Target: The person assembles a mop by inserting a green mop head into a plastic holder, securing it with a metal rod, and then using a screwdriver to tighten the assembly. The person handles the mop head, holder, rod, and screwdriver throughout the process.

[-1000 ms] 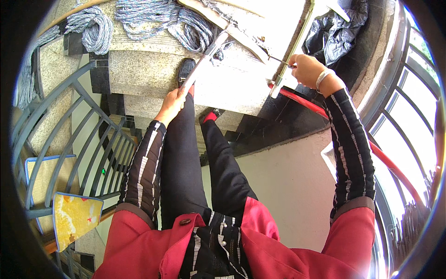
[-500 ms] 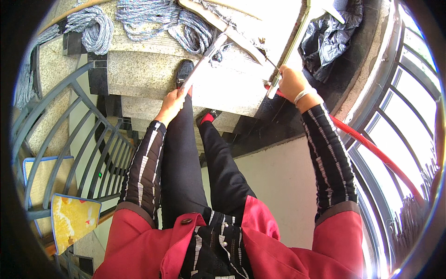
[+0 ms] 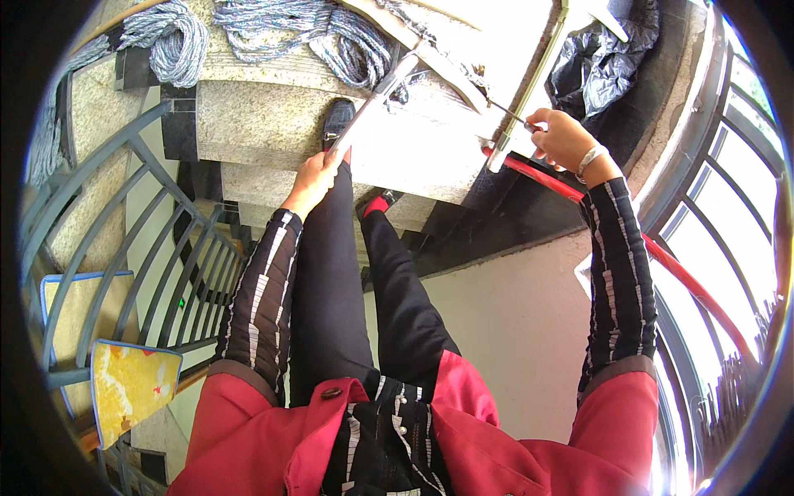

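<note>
My left hand (image 3: 313, 183) is closed around a slim pale rod (image 3: 372, 103), which slants up and away to a curved wooden strip (image 3: 442, 70) with dark, wiry bits along it. Further right, my right hand (image 3: 566, 142) pinches the end of a thin dark rod-like tool (image 3: 509, 112). Its far tip points at the end of the wooden strip; I cannot make out its exact kind. Just left of this hand lies a metal tube (image 3: 529, 91), its near end jutting over the step edge. Both my feet are on the stairs, a black shoe (image 3: 338, 120) beside the pale rod.
Bundles of grey-blue rope (image 3: 289, 33) lie on the upper step (image 3: 256, 124). A black plastic bag (image 3: 595, 70) is at the far right, and a red pole (image 3: 662, 252) runs beneath my right arm. A metal railing (image 3: 149, 182) with yellow mats (image 3: 132, 384) stands left; barred windows curve along the right.
My right hand has shifted right and slightly up, away from the metal tube's near end, showing more of the thin tool. My left hand keeps its hold on the pale rod.
</note>
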Tool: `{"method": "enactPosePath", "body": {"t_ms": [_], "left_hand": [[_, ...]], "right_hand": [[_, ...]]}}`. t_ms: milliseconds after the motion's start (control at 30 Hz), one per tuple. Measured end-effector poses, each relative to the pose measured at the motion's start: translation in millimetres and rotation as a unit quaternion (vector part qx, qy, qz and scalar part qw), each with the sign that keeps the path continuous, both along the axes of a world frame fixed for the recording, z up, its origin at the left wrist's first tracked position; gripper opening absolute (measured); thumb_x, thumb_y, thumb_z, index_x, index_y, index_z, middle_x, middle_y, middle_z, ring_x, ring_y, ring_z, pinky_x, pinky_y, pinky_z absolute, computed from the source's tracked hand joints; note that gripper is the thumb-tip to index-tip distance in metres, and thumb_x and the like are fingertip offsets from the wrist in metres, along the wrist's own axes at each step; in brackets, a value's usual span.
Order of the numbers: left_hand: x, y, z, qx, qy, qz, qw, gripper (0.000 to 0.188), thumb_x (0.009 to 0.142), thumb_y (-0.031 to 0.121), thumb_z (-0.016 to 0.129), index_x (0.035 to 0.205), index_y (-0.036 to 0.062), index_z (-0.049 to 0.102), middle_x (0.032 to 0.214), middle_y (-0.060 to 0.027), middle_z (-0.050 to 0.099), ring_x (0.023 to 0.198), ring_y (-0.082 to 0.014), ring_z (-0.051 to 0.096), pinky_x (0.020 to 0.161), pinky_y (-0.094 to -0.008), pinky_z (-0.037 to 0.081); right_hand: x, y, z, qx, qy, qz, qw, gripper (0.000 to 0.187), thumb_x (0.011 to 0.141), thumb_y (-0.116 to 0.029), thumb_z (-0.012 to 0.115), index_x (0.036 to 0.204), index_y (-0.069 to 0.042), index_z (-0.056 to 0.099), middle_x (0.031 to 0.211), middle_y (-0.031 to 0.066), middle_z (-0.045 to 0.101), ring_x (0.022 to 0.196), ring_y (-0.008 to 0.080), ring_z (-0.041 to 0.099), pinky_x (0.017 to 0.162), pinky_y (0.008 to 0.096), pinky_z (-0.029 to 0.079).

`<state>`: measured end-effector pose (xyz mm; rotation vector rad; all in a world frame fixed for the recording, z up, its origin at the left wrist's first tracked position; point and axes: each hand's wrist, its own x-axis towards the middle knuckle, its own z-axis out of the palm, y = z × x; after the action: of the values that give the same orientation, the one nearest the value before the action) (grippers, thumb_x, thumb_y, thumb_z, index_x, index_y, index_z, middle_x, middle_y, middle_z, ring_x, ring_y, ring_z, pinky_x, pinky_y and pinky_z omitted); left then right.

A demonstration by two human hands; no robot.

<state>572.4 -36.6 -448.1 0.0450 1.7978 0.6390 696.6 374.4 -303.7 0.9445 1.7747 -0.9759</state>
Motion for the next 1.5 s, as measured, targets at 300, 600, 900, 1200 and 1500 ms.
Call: {"method": "enactPosePath", "body": {"t_ms": [300, 600, 900, 1200, 1500], "left_hand": [[0.1, 0.2, 3.5, 0.020, 0.026, -0.012, 0.999, 0.051, 0.095, 0.053, 0.046, 0.077, 0.0063, 0.053, 0.061, 0.0022, 0.049, 0.050, -0.0084, 0.047, 0.045, -0.0255, 0.038], [-0.9, 4.4, 9.6, -0.001, 0.024, -0.014, 1.000, 0.064, 0.090, 0.063, 0.045, 0.081, 0.0010, 0.060, 0.063, -0.0071, 0.057, 0.059, -0.0184, 0.058, 0.059, -0.0339, 0.045], [-1.2, 4.6, 7.0, -0.012, 0.024, -0.016, 1.000, 0.066, 0.089, 0.065, 0.045, 0.075, 0.0018, 0.058, 0.062, -0.0080, 0.057, 0.060, -0.0213, 0.059, 0.059, -0.0361, 0.045], [-4.4, 11.0, 16.8, -0.028, 0.040, -0.042, 0.998, 0.067, 0.089, 0.065, 0.043, 0.081, 0.0011, 0.061, 0.061, -0.0090, 0.059, 0.060, -0.0224, 0.060, 0.060, -0.0371, 0.045], [-2.0, 5.9, 9.1, 0.008, 0.044, -0.025, 0.999, 0.071, 0.089, 0.068, 0.040, 0.078, 0.0008, 0.059, 0.060, -0.0069, 0.056, 0.055, -0.0201, 0.057, 0.056, -0.0352, 0.045]], "right_hand": [[-2.2, -2.8, 0.3, 0.044, 0.015, 0.094, 0.995, 0.029, 0.086, -0.004, 0.050, 0.114, -0.001, 0.058, 0.065, 0.0088, 0.062, 0.050, 0.0127, 0.056, 0.043, 0.0267, 0.046], [-36.3, 4.4, -7.0, 0.019, -0.100, 0.113, 0.988, 0.029, 0.087, -0.007, 0.048, 0.114, -0.004, 0.058, 0.063, 0.0074, 0.058, 0.048, 0.0149, 0.054, 0.041, 0.0304, 0.043], [-3.8, -35.8, -8.6, 0.165, 0.093, 0.190, 0.963, 0.015, 0.076, -0.007, 0.064, 0.088, 0.001, 0.065, 0.080, 0.0207, 0.065, 0.078, 0.0338, 0.066, 0.072, 0.0386, 0.051], [30.2, -95.3, -12.8, 0.257, 0.147, 0.073, 0.952, 0.012, 0.086, -0.005, 0.050, 0.088, 0.004, 0.058, 0.080, 0.0260, 0.063, 0.079, 0.0407, 0.064, 0.073, 0.0458, 0.051], [16.2, 7.1, -3.9, -0.023, -0.058, -0.167, 0.984, 0.032, 0.086, -0.005, 0.051, 0.118, 0.000, 0.054, 0.060, 0.0064, 0.057, 0.039, 0.0077, 0.043, 0.031, 0.0218, 0.033]]}}
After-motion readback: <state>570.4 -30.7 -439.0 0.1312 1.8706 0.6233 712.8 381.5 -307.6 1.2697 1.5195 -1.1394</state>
